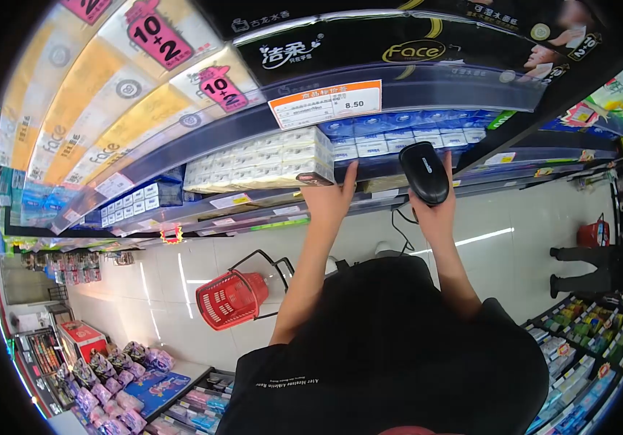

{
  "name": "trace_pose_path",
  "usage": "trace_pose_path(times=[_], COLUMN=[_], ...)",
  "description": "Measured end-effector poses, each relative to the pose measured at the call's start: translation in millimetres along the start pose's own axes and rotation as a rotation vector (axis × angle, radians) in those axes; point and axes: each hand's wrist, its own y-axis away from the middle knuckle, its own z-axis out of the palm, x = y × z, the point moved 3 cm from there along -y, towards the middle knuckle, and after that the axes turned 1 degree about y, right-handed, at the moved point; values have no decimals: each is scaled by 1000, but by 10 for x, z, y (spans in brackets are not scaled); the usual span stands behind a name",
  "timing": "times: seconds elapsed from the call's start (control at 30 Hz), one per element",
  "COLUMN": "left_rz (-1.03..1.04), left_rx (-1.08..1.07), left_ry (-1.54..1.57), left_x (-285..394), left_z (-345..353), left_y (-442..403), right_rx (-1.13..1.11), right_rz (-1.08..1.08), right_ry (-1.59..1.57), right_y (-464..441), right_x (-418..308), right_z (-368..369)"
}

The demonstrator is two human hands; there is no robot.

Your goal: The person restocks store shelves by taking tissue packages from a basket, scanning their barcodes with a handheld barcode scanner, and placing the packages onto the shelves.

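My left hand (pixel 328 201) is at the right end of a white wrapped multipack of pocket tissues (pixel 257 159) on the shelf. Its thumb points up along the pack's right side, while the other fingers are mostly hidden beneath the pack. In my right hand (pixel 436 212) is a black barcode scanner (pixel 425 172), held upright in front of the shelf edge with the fingers wrapped round it. A dark cable (pixel 404 226) hangs down beside that hand. Blue-and-white tissue packs (pixel 384 138) stand behind the two hands.
A price label (pixel 326 104) reading 8.50 is fixed to the upper shelf edge. Large yellow and black tissue packages (pixel 94 109) fill the shelf above. A red shopping basket (pixel 231 299) rests on the floor at left. Another person's legs (pixel 587 270) are in the aisle at right.
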Motion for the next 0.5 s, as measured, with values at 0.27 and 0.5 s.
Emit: trace_pose_path(times=[0.27, 0.5], left_rz=[-39, 90], left_rx=[-61, -92], left_ry=[-9, 37], left_x=[-42, 177], left_z=[133, -413], left_y=[103, 75], right_rx=[-30, -49], right_rz=[-71, -14], right_ry=[56, -11], right_y=[-10, 9], right_x=[-33, -43], right_z=[-40, -102])
